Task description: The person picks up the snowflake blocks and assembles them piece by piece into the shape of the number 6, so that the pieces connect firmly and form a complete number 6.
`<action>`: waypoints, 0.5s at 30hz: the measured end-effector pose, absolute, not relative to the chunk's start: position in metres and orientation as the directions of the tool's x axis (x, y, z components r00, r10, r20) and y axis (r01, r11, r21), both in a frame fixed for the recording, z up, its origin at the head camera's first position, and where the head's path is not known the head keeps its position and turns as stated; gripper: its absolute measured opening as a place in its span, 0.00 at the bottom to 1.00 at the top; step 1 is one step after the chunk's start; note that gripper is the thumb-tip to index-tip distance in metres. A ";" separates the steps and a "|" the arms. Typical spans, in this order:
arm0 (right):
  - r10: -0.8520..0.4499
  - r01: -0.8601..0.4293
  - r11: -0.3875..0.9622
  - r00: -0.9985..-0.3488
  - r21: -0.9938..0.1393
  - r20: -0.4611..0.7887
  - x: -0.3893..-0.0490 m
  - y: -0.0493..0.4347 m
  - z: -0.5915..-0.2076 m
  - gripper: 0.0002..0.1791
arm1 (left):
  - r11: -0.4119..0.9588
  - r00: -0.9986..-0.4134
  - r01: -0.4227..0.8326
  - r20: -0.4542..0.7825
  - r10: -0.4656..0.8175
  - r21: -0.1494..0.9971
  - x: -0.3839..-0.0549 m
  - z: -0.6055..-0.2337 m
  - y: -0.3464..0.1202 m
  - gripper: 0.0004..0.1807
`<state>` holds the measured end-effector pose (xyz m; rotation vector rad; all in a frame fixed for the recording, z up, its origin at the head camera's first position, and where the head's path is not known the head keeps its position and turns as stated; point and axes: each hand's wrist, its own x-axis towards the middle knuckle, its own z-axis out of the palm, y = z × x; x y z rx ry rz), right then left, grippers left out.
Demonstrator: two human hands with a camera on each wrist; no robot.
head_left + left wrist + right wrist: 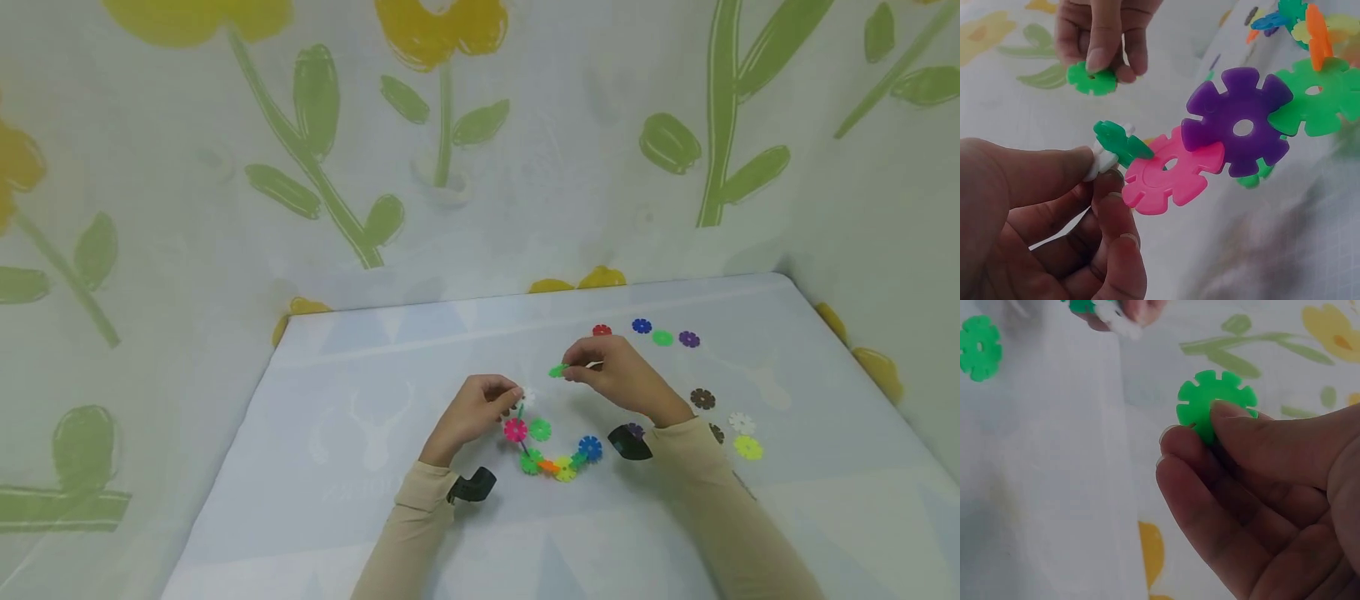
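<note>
Between thumb and fingertips, my left hand (474, 408) pinches a white flower-shaped plastic disc (1102, 161), one end of a chain of interlocking discs. From it follow a dark green disc (1121, 144), a pink one (1172, 172), a purple one (1210, 119) and a green one (1329, 112). An orange disc (548, 466), a yellow one (565, 471) and a blue one (589, 448) continue the chain's curve to the right. My right hand (618, 375) pinches a single green disc (1197, 403), apart from the chain and beyond the white end.
A loose green disc (540, 429) lies inside the chain's curve. At the back right lie red (602, 330), blue (641, 326), green (662, 337) and purple (689, 339) discs. Brown (702, 398), white (742, 422) and yellow (747, 447) ones lie beside my right forearm. Flower-printed walls surround the table.
</note>
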<state>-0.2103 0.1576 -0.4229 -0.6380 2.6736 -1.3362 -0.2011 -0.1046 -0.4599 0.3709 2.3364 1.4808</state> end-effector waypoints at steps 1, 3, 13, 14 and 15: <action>-0.409 -0.330 0.540 -0.907 -0.774 0.101 -0.210 0.155 -0.424 0.04 | 0.420 -0.905 0.033 -0.151 0.398 0.907 -0.201 -0.460 -0.105 0.13; -0.427 -0.339 0.547 -0.899 -0.766 0.093 -0.210 0.150 -0.426 0.05 | 0.420 -0.903 0.037 -0.149 0.402 0.907 -0.202 -0.460 -0.105 0.14; -0.489 -0.363 0.531 -0.869 -0.766 0.072 -0.210 0.141 -0.434 0.05 | 0.409 -0.898 0.062 -0.128 0.420 0.910 -0.203 -0.461 -0.104 0.14; -0.494 -0.364 0.526 -0.867 -0.769 0.072 -0.210 0.141 -0.434 0.05 | 0.405 -0.898 0.059 -0.129 0.421 0.912 -0.203 -0.461 -0.104 0.14; -0.498 -0.365 0.521 -0.864 -0.772 0.073 -0.210 0.140 -0.434 0.05 | 0.402 -0.898 0.058 -0.129 0.422 0.914 -0.203 -0.462 -0.104 0.14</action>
